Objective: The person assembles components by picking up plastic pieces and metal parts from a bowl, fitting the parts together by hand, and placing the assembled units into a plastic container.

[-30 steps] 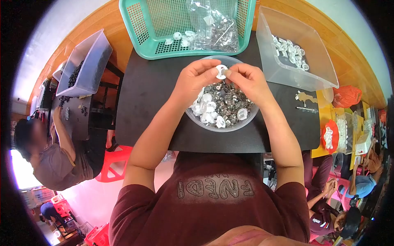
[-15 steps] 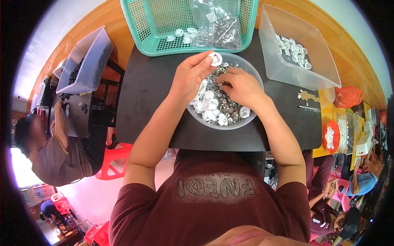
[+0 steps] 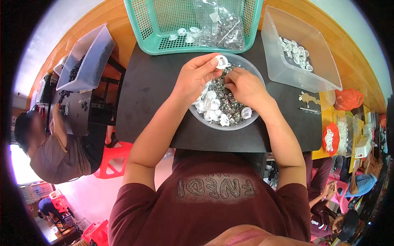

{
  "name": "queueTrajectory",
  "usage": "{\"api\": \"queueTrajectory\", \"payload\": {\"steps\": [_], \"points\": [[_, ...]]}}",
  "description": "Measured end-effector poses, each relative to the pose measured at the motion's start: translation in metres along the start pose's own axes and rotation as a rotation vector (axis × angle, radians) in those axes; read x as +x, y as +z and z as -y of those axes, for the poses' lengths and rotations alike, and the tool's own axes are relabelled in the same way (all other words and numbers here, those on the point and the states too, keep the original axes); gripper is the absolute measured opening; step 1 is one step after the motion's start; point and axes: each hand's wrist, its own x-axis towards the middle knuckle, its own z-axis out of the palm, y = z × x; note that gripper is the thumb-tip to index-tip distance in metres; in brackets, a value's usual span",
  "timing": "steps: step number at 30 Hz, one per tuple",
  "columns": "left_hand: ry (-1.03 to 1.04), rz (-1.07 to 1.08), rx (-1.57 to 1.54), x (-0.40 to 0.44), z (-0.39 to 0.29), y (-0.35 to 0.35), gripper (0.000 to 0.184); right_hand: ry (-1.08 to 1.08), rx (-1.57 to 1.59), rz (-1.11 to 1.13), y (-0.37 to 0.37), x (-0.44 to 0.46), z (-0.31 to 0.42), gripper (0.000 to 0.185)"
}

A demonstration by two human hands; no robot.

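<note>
My left hand [image 3: 196, 77] pinches a round white plastic part [image 3: 222, 62] between thumb and fingers, above the far rim of a clear round bowl [image 3: 259, 77]. Inside the bowl lie many small shiny metal pieces [image 3: 234, 107], with a heap of white plastic parts [image 3: 210, 107] on its left side. My right hand [image 3: 247, 88] reaches over the metal pieces, its thumb and fingers pressed together. Whatever sits between those fingertips is too small to make out. A single white part [image 3: 246, 112] rests on the metal pieces near my right wrist.
Behind the bowl stands a green basket [image 3: 154, 50] with a clear bag of metal pieces [image 3: 230, 33]. A clear bin [image 3: 324, 76] of white parts is at right on the dark table [image 3: 143, 92]. Co-workers sit left [image 3: 61, 153] and right [image 3: 363, 184].
My right fingertips have drawn closer together over the metal pieces. The white part in my left hand has tilted and shifted slightly right. The whole view has moved a little.
</note>
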Motion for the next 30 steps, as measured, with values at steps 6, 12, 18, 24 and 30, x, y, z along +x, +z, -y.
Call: {"api": "queueTrajectory", "payload": {"steps": [6, 12, 18, 24, 30], "points": [[-0.009, -0.007, 0.041, 0.001, 0.001, -0.001, 0.033, 0.112, 0.199, 0.007, -0.013, 0.003, -0.002, 0.014], [-0.005, -0.006, 0.021, 0.0, 0.0, 0.0, 0.034, 0.15, 0.485, -0.079, -0.011, 0.004, -0.004, 0.016], [0.002, -0.003, 0.008, 0.0, -0.001, 0.001, 0.033, 0.239, 1.056, -0.057, -0.028, 0.005, -0.009, 0.024], [-0.025, 0.034, -0.047, 0.0, -0.001, 0.001, 0.033, 0.242, 1.257, -0.147, -0.041, -0.001, 0.0, 0.027], [-0.034, 0.055, -0.079, 0.0, 0.002, 0.0, 0.033, 0.216, 1.167, -0.221, -0.043, -0.005, 0.011, 0.024]]}}
